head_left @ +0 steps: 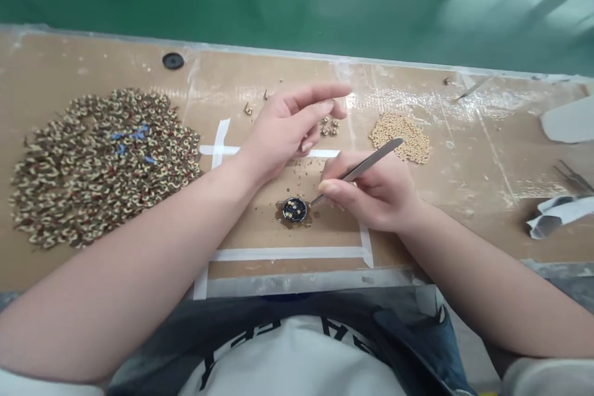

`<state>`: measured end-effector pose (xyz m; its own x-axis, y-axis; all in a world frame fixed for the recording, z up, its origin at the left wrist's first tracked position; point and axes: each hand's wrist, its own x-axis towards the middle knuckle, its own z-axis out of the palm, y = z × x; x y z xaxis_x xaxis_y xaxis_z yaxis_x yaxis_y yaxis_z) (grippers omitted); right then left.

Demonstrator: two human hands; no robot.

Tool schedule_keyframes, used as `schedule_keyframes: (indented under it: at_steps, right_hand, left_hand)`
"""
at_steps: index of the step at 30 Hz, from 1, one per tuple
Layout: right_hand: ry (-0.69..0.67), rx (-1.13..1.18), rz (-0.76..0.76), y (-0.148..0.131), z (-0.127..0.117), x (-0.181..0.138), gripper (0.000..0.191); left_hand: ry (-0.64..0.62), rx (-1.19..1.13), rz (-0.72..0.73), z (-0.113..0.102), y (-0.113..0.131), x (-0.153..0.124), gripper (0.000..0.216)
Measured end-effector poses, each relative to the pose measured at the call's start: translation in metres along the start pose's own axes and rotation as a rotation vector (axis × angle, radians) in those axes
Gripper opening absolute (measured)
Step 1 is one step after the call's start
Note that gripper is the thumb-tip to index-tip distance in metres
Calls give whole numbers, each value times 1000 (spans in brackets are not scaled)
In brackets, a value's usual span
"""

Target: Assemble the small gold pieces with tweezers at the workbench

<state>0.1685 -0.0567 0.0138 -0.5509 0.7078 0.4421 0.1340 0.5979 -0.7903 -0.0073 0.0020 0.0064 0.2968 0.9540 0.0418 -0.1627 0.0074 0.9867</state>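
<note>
My right hand [371, 189] grips a pair of metal tweezers [371, 161] like a pen. Their tip points down at the right rim of a small round dark cup [294, 210], which holds dark liquid and several tiny gold-coloured bits. A dark wet patch surrounds the cup. My left hand [297, 120] hovers farther back, index finger stretched out and the lower fingers loosely curled; I see nothing held in it. Just beside its fingertips lie several small metal pieces [329, 127]. Another such small piece with a thin stem [248, 109] lies left of that hand.
White tape [288, 253] frames the work spot. A big heap of small curled parts [102, 167] covers the left side, with blue scraps on it. Right of centre sits a pile of tiny golden beads [400, 136]. A black disc [173, 60] and crumpled white paper [557, 216] lie farther out.
</note>
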Motion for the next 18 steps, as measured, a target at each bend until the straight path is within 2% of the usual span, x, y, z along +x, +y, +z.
schedule_keyframes:
  at_steps: [6, 11, 15, 18]
  right_hand:
    - [-122, -99, -85, -1, 5, 1, 22]
    - [-139, -129, -90, 0, 8, 1, 21]
    - [-153, -128, -64, 1, 8, -1, 20]
    - [-164, -122, -64, 3, 8, -1, 19]
  left_hand:
    - [-17, 64, 4, 6, 3, -6, 18]
    - [-42, 92, -12, 7, 4, -6, 29]
    - [-86, 90, -45, 6, 0, -3, 24]
    - [-67, 100, -68, 6, -1, -3, 19]
